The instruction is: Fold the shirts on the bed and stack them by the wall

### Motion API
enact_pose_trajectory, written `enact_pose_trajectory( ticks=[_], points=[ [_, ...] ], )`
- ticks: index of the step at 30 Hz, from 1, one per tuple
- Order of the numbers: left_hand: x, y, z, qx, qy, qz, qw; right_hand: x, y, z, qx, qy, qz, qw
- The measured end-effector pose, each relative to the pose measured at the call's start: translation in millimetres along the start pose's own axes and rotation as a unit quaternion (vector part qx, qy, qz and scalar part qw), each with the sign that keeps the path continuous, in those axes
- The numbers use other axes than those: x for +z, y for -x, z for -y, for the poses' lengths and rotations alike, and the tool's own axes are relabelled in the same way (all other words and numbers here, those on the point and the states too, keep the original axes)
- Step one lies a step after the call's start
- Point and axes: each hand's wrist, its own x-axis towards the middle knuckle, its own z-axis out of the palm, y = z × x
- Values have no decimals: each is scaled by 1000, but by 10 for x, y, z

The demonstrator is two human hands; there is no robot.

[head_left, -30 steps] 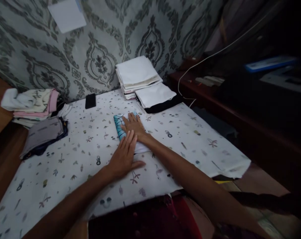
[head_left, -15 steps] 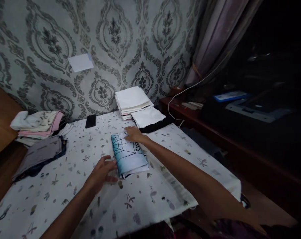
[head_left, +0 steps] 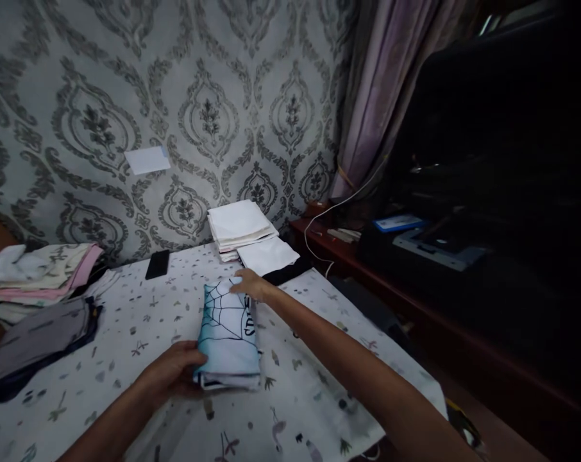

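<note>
A folded white and teal cloth [head_left: 227, 330] with black web lines and lettering lies on the patterned white sheet [head_left: 141, 333]. At its near left corner, my left hand [head_left: 177, 369] grips the edge, thumb on top and fingers beneath. My right hand [head_left: 252, 284] holds the far right corner, with its fingertips on the upper surface.
Behind stands a stack of folded white cloths [head_left: 240, 224], with another white cloth [head_left: 269, 255] beside it. A black phone [head_left: 157, 264] lies left of them. Folded clothes [head_left: 45, 273] are piled at far left. A white cable [head_left: 336, 205] hangs at right.
My left hand has closed on the near left corner of the cloth. The cloth has turned a little and sits straighter. The whole view has shifted, with more wall showing.
</note>
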Motion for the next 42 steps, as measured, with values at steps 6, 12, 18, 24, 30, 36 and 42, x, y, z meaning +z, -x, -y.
enact_pose_trajectory(
  ticks=[6, 12, 18, 24, 30, 36, 42],
  points=[
    [99, -217, -493, 102, 115, -14, 988, -771, 169, -120, 17, -166, -132, 977],
    [539, -1005, -1337, 241, 112, -31, 964, -1398, -36, -286, 32, -209, -290, 933],
    [852, -1676, -1786, 268, 108, -47, 956, -1702, -390, -492, 54, -197, -374, 905],
    [885, -2161, -1734, 261, 81, -95, 957, -1693, -553, -814, 73, -133, -410, 900],
    [900, -2173, -1639, 295, 71, -101, 947, -1670, -508, -846, 27, -135, -401, 906],
    [742, -1938, -2025, 402, 77, -105, 906, -1819, -648, -417, -107, -154, -395, 899],
    [232, -2015, -3088, 445, 72, -188, 873, -1837, -1474, 256, -152, -123, -371, 908]
  ],
)
